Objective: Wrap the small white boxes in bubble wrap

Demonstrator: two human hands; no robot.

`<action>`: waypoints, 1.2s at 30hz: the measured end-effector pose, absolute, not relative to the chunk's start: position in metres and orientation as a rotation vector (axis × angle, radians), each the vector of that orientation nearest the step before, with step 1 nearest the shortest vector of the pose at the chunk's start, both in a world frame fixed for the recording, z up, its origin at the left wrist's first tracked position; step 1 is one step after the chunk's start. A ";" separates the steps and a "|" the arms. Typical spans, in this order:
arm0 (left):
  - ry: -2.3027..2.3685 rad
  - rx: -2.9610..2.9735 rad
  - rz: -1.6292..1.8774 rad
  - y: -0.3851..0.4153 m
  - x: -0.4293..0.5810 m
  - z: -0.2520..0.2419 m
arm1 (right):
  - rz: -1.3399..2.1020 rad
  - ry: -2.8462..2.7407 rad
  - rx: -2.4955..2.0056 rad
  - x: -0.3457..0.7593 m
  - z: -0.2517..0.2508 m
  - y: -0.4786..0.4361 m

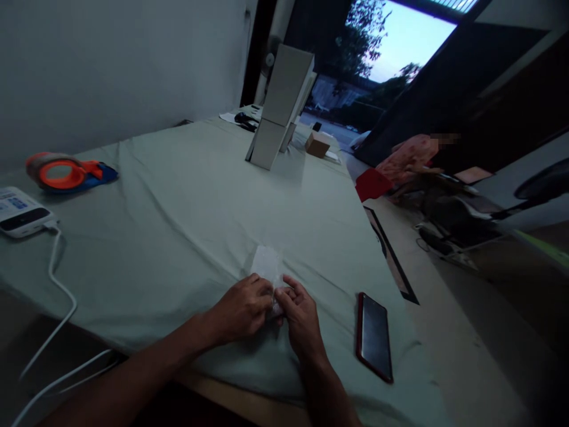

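Note:
A small white box [265,261], seemingly wrapped in clear plastic, lies near the front edge of the cloth-covered table. My left hand [246,305] is closed over its near left part, fingers curled and pressed on the wrapping. On the opposite side, my right hand [301,311] grips the near right part between thumb and fingers. The two hands almost meet at the near end, so that part is mostly hidden. To the right of my right hand lies a phone [376,338] with a dark screen and a red case.
An orange and blue tape dispenser [73,172] and a white device [22,212] with a cable lie at left. Tall pale boxes [280,107] and a brown box [317,144] stand farther back on the green cloth [186,196]. A person [409,157] is beyond the table at right.

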State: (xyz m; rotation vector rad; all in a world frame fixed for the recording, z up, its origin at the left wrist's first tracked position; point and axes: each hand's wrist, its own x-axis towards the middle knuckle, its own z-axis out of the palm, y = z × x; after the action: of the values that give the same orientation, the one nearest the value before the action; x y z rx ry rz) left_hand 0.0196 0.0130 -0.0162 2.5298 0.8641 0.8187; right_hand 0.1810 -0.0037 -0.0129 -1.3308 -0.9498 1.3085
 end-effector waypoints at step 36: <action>1.246 1.969 1.018 0.005 0.033 -0.020 | 0.795 -1.935 -1.469 0.207 0.008 -0.008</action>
State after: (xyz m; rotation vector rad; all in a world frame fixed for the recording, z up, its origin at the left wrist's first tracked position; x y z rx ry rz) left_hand 0.0326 0.0053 -0.0200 1.9693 1.2456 1.0181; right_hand 0.2068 -0.0081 0.0077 -1.4689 -1.9352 0.7953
